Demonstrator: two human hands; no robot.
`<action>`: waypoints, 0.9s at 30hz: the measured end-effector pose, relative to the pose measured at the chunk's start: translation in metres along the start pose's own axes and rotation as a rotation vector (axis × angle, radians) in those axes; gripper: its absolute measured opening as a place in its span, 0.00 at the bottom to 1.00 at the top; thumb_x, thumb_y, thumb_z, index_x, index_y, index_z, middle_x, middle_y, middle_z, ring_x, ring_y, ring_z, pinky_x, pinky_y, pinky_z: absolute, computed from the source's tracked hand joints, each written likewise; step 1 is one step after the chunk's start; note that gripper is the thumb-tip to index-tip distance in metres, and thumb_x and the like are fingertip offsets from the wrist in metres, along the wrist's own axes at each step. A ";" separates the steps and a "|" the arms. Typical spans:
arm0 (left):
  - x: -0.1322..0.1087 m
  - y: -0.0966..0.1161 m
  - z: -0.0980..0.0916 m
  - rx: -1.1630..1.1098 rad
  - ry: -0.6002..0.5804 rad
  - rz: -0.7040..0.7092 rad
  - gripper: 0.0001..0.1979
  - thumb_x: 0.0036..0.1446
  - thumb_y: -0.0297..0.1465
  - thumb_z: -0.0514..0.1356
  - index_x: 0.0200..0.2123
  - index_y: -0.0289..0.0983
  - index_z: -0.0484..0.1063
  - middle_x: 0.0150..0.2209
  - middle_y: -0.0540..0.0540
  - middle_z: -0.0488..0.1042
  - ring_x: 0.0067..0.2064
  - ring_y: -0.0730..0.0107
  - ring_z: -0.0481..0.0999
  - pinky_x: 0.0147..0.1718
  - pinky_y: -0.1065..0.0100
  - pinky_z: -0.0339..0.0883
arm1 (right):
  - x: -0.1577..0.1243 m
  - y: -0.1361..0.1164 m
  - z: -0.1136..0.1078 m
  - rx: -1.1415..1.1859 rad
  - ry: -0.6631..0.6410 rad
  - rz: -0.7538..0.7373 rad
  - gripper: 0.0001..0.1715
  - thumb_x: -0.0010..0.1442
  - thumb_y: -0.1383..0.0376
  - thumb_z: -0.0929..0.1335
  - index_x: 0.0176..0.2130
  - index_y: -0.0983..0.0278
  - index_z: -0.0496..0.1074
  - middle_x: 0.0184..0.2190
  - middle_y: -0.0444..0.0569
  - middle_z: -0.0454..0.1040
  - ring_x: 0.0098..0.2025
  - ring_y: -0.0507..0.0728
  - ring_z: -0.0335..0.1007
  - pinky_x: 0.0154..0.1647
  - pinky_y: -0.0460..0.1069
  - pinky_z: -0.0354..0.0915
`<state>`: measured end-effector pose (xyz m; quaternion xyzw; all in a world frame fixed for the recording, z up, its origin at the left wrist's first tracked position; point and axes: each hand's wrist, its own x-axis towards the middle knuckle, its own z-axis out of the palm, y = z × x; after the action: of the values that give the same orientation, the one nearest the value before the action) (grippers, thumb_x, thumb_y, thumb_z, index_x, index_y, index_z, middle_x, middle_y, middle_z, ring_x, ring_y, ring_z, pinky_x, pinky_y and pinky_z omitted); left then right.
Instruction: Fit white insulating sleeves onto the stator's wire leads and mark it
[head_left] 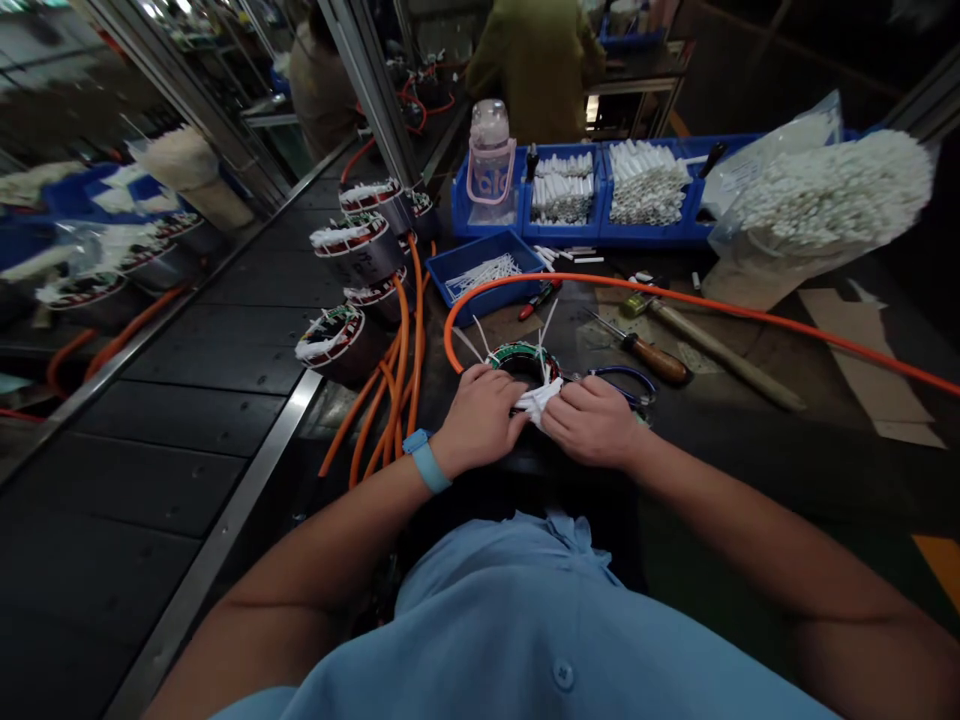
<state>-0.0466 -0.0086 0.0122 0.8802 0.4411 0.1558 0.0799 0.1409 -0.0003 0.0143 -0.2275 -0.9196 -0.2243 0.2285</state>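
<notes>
A motor stator [517, 352] with a green and dark ring stands on the bench in front of me, several thin white cable ties sticking up from it. Across its near side runs a bundle of white sleeving [538, 400]. My left hand [484, 415] is closed on the left end of this bundle, its fingers lying over the stator's rim. On the right end, my right hand [592, 420] pinches the white sleeving with curled fingers. My hands hide the stator's near side. Beside my right hand lies a blue-handled tool [626, 375], partly covered.
An orange cable [675, 290] loops behind the stator. Several finished-looking stators [356, 245] stand left, near a conveyor [187, 420]. Blue bins [600, 235] of white tubes, a tray [495, 290], a screwdriver [652, 357] and a hammer [727, 355] lie beyond. A person [536, 70] is behind.
</notes>
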 end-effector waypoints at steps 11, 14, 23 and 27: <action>0.002 -0.003 0.004 0.161 -0.012 0.094 0.17 0.57 0.42 0.54 0.37 0.34 0.70 0.32 0.43 0.72 0.38 0.61 0.70 0.50 0.55 0.55 | 0.006 0.034 0.014 0.680 -0.241 0.366 0.15 0.59 0.62 0.64 0.45 0.64 0.69 0.33 0.47 0.71 0.34 0.54 0.63 0.33 0.48 0.55; 0.002 -0.004 0.010 0.173 0.043 0.071 0.22 0.54 0.48 0.55 0.35 0.33 0.70 0.31 0.41 0.72 0.37 0.59 0.70 0.48 0.54 0.56 | 0.007 0.023 0.007 0.576 -0.344 0.296 0.11 0.56 0.66 0.65 0.41 0.64 0.70 0.35 0.49 0.71 0.37 0.56 0.62 0.35 0.49 0.55; 0.005 -0.009 0.024 0.118 0.136 0.131 0.18 0.55 0.45 0.56 0.32 0.35 0.71 0.31 0.43 0.74 0.37 0.62 0.71 0.48 0.57 0.56 | 0.022 0.024 0.043 0.285 -0.353 0.297 0.08 0.56 0.69 0.64 0.26 0.65 0.70 0.28 0.50 0.70 0.33 0.56 0.58 0.32 0.51 0.50; 0.003 -0.006 0.006 0.130 0.021 0.114 0.16 0.55 0.42 0.57 0.38 0.34 0.71 0.34 0.43 0.74 0.39 0.60 0.71 0.49 0.55 0.56 | 0.018 0.022 0.040 0.430 -0.284 0.346 0.11 0.58 0.67 0.63 0.26 0.65 0.71 0.28 0.50 0.70 0.33 0.56 0.60 0.34 0.50 0.54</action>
<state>-0.0474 -0.0032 0.0053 0.9056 0.4002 0.1404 0.0091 0.1252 0.0438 -0.0013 -0.3564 -0.9163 0.0515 0.1751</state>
